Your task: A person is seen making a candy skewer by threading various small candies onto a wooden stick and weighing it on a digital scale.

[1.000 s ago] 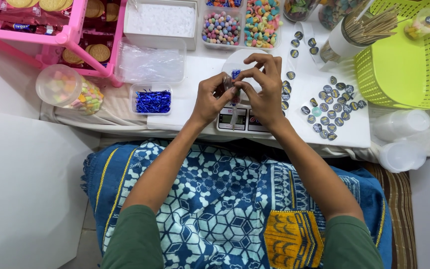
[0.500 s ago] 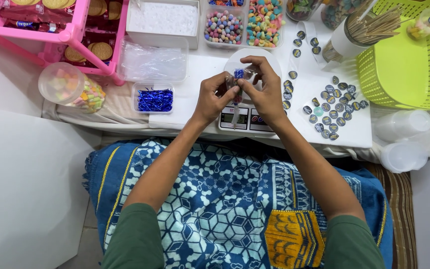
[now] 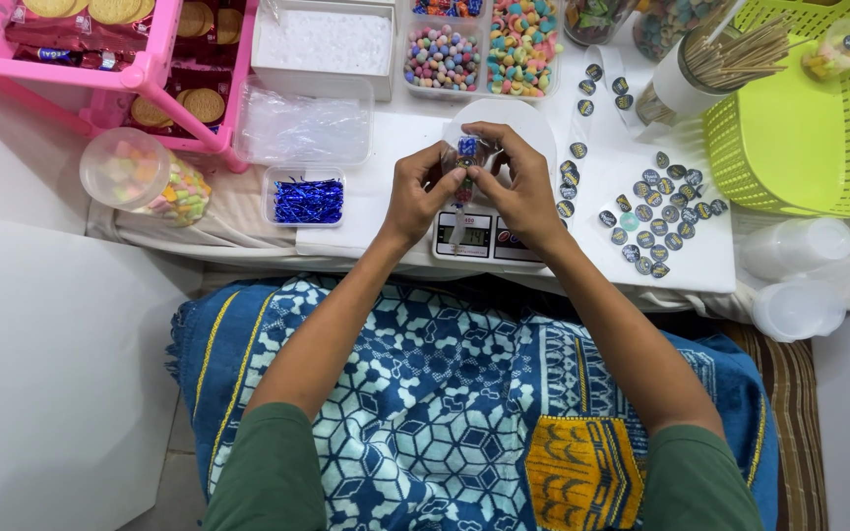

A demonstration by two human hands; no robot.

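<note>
My left hand and my right hand meet over a white kitchen scale on the low white table. Together they pinch a small clear bag with a blue twist tie at its top. The bag hangs between my fingertips just above the scale's round plate. A small tray of blue twist ties lies left of my left hand. Several round dark stickers lie scattered right of my right hand.
A pink rack with biscuits stands at the back left, a cup of pastel sweets below it. Trays of coloured candies, a clear bag stack, a cup of skewers, a green basket and clear cups surround the scale.
The camera has shifted slightly. My hands keep working the top of the small bag; the blue tie now shows above my fingers.
</note>
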